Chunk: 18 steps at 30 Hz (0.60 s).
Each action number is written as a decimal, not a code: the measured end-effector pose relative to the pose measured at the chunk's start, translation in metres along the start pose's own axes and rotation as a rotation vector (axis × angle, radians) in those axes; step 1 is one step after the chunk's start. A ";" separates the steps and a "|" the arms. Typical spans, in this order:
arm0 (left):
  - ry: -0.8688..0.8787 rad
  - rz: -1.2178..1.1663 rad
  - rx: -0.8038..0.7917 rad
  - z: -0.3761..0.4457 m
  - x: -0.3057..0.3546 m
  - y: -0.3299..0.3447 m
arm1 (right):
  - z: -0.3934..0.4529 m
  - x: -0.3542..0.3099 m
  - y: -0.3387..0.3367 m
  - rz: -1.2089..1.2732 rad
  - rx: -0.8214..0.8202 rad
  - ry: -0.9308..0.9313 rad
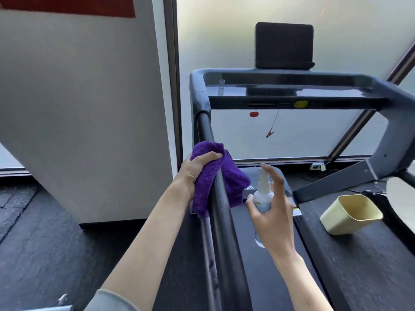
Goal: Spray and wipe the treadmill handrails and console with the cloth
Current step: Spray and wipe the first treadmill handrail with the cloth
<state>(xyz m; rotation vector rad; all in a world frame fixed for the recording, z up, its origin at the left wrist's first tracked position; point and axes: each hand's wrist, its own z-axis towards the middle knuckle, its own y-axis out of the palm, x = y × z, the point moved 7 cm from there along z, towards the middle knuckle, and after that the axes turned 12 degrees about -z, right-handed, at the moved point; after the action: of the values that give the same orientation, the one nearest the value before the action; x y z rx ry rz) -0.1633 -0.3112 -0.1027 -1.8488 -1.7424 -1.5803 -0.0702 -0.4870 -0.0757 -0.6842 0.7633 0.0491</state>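
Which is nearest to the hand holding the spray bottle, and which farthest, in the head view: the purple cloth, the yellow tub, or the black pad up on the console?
From the right hand:
1. Purple cloth, just to its left, draped over the handrail.
2. Yellow tub, to its right, lying on the belt.
3. Black pad, high up on the console, clearly farthest.

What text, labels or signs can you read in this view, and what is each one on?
None can be read for certain.
Spray bottle label: print too blurred to read.
Treadmill deck logo, beside the purple cloth: pale mark, partly hidden, unreadable.
Deck sticker: too small to read.
Yellow sticker on the console: blurred, no text legible.
Red panel on the white board, top left: no lettering visible.
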 end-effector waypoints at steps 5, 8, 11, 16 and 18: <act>0.030 0.015 0.018 0.050 0.030 0.005 | 0.036 -0.006 0.027 -0.048 0.022 0.012; 0.044 0.015 0.047 0.077 0.050 0.009 | 0.054 -0.009 0.041 -0.061 0.015 0.028; 0.023 0.066 0.074 0.095 0.062 0.012 | 0.066 -0.010 0.050 -0.038 0.030 0.052; -0.025 0.089 0.089 0.094 0.057 0.010 | 0.065 -0.016 0.048 0.013 0.041 0.099; -0.022 0.079 0.096 0.086 0.051 0.008 | 0.056 -0.019 0.040 0.020 0.046 0.109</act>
<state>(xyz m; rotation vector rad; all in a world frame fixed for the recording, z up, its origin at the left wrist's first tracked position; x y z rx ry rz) -0.1199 -0.2204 -0.0981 -1.8716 -1.7000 -1.4275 -0.0607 -0.4190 -0.0567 -0.6397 0.8739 0.0124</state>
